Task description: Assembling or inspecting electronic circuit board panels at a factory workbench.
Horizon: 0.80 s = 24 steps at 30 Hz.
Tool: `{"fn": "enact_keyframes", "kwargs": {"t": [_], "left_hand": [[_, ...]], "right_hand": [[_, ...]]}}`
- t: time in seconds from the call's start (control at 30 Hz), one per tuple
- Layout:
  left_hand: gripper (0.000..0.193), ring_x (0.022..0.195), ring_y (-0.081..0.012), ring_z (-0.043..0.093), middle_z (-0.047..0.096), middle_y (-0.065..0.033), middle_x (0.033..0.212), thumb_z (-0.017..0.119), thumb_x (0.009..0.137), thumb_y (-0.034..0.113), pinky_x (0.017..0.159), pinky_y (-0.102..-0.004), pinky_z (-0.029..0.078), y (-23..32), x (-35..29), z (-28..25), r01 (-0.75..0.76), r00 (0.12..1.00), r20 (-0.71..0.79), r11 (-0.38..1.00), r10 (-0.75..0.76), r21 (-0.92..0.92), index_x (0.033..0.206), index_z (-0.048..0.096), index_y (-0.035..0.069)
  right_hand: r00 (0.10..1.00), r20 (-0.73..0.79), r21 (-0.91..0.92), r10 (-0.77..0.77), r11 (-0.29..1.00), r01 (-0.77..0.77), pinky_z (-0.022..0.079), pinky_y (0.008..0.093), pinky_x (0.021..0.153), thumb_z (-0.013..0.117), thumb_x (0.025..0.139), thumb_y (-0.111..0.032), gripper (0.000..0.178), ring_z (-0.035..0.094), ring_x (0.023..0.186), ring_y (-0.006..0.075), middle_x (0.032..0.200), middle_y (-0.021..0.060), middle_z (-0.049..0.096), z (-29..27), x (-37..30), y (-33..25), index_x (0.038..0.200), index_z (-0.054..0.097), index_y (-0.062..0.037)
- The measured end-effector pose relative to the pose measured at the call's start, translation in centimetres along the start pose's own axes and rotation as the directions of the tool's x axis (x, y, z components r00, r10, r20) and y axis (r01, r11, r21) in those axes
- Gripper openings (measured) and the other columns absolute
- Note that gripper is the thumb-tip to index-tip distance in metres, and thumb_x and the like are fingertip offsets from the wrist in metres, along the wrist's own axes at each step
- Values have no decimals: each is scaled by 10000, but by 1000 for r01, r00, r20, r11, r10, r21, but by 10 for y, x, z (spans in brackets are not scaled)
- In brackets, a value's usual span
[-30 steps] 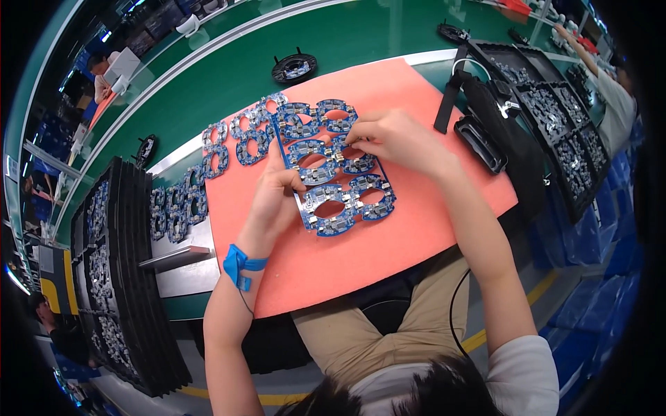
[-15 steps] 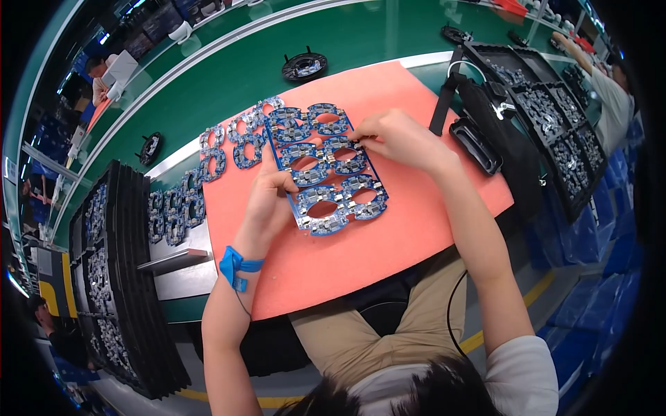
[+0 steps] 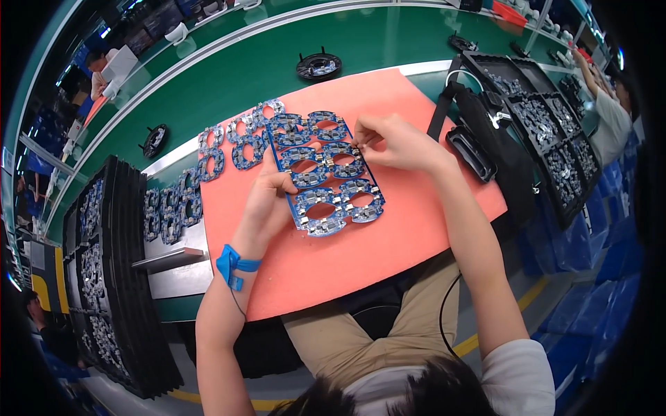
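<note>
A blue circuit board panel (image 3: 331, 163) made up of several ring-shaped boards is held tilted above the pink mat (image 3: 409, 229). My left hand (image 3: 267, 196) grips its left edge, the thumb on top and the other fingers partly hidden beneath. At the panel's right edge, my right hand (image 3: 388, 142) is closed in a pinch on the edge near the middle row; the exact contact point is small. A blue wrist strap (image 3: 236, 266) with a cord circles my left wrist. Separate ring-shaped boards (image 3: 246, 151) lie at the mat's far left.
More boards (image 3: 170, 208) lie left of the mat. Stacked black trays (image 3: 125, 277) of parts stand at left, another black tray (image 3: 544, 125) at right beside a black device (image 3: 472, 156). Black round housings (image 3: 319, 67) sit on the green belt (image 3: 236, 90). Other people work farther off.
The black housings on the belt have shifted right. My right hand's fingers have bent a little more at the panel's edge. My left hand keeps its grip; the view has shifted slightly.
</note>
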<state>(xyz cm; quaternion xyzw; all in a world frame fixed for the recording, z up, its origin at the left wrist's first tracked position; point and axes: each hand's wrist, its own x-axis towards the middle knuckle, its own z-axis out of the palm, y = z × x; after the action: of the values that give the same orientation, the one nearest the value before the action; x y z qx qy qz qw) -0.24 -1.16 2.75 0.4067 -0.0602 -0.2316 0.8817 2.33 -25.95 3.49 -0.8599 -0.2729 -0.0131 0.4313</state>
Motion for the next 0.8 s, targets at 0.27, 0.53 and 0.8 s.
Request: {"fn": "enact_keyframes", "kwargs": {"t": [0.27, 0.53, 0.8], "left_hand": [[905, 1106, -292, 511, 448, -147, 1246, 325, 578, -157, 889, -416, 496, 2, -2, 4, -6, 1000, -11, 1000, 6, -23, 1405, 133, 158], [884, 1123, -310, 503, 439, -163, 1252, 335, 600, -143, 898, -427, 500, 0, 0, 5, -37, 999, 8, 996, 38, -77, 1409, 124, 146], [769, 1121, -312, 500, 456, -181, 1244, 325, 601, -112, 954, -437, 456, -2, 1, 4, -47, 999, -31, 996, 45, -72, 1351, 248, 41]], "right_hand": [[998, 64, -244, -4, 970, 20, 485, 332, 673, 617, 710, -41, 145, 603, 738, 232, 833, 111, 598, 5, 0, -12, 827, 561, 23], [882, -57, -333, -467, 842, 424, 492, 366, 670, 655, 739, -108, 131, 607, 718, 290, 815, 99, 620, 19, 4, -15, 829, 624, -18], [972, -8, -226, -233, 948, 225, 495, 352, 654, 616, 761, -78, 98, 623, 721, 266, 813, 104, 624, 18, 1, -18, 823, 608, -2]]}}
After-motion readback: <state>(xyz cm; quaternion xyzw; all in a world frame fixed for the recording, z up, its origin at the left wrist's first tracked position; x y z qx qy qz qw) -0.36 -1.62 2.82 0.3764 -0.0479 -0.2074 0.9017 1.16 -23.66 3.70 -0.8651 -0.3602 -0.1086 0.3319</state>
